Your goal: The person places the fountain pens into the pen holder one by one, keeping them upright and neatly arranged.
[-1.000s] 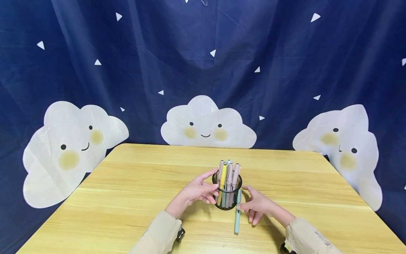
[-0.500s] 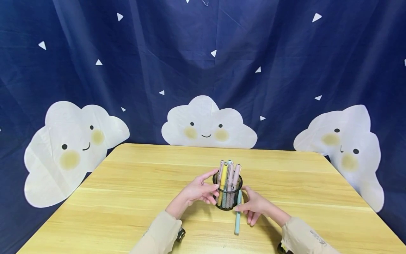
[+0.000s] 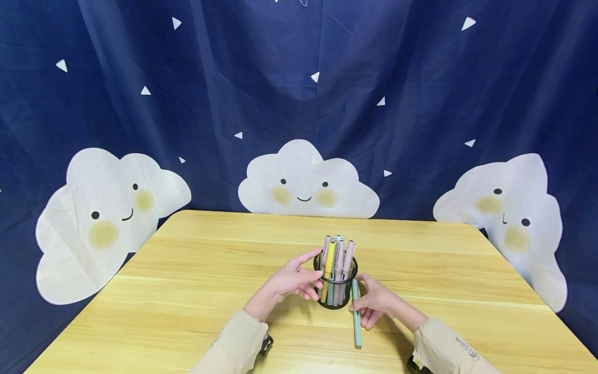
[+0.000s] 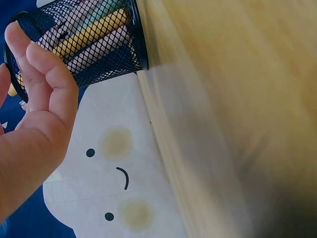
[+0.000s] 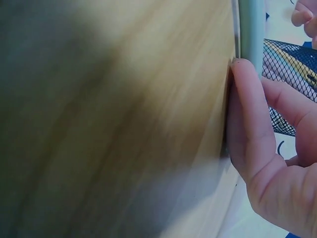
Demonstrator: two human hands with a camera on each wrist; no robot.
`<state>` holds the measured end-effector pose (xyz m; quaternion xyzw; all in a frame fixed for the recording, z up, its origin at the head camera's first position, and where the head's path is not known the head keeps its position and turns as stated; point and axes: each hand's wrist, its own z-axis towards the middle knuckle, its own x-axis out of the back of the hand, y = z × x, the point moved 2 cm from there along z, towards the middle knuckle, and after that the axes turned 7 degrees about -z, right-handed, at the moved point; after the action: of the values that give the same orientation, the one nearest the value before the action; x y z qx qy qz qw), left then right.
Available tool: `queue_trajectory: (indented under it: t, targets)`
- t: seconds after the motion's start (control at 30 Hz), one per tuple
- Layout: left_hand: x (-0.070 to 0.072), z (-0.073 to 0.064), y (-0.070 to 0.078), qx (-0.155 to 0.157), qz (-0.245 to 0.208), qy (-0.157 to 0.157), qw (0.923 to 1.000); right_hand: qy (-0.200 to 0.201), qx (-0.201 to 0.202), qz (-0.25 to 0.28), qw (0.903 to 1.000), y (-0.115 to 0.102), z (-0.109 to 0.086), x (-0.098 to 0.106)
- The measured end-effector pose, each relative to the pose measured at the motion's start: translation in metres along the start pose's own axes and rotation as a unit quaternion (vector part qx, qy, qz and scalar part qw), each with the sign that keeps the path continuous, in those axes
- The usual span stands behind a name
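A black mesh pen holder [image 3: 337, 296] stands upright on the table, filled with several pens in pink, yellow and pale blue. My left hand [image 3: 291, 280] holds its left side near the rim, thumb in front and a finger farther back. Close to the holder's right side, my right hand [image 3: 376, 301] pinches a light teal pen [image 3: 357, 332] between thumb and fingers. In the right wrist view, the teal pen [image 5: 251, 34] rises from between the fingertips beside the mesh. The left wrist view shows the left fingers [image 4: 54, 74] along the mesh holder [image 4: 99, 39].
The light wooden table [image 3: 210, 249] reaches back to a dark blue curtain [image 3: 280, 78] printed with white smiling clouds and small triangles. Dark wrist straps show at both beige sleeves [image 3: 233, 343].
My right thumb and fingers have taken hold of the teal pen, and its near end has swung slightly right. The left hand and pen holder have stayed in place.
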<state>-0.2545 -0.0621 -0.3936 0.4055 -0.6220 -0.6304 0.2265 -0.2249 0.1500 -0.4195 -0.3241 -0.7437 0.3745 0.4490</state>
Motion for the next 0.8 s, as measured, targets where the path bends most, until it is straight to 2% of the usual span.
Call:
queue_trajectory:
  t: [0.27, 0.43, 0.8]
  targets:
    - [-0.001, -0.001, 0.001, 0.000, 0.002, 0.005, 1.0000, -0.011, 0.010, 0.021, 0.9997, 0.000, 0.001, 0.003]
    - [-0.001, 0.000, 0.001, 0.000, 0.002, 0.003, 1.0000, -0.017, 0.029, 0.038, 0.9987, -0.002, -0.001, 0.011]
    - [-0.002, -0.001, 0.002, -0.002, 0.004, 0.009, 1.0000, 0.010, 0.070, 0.077, 0.9946, -0.013, -0.002, 0.030]
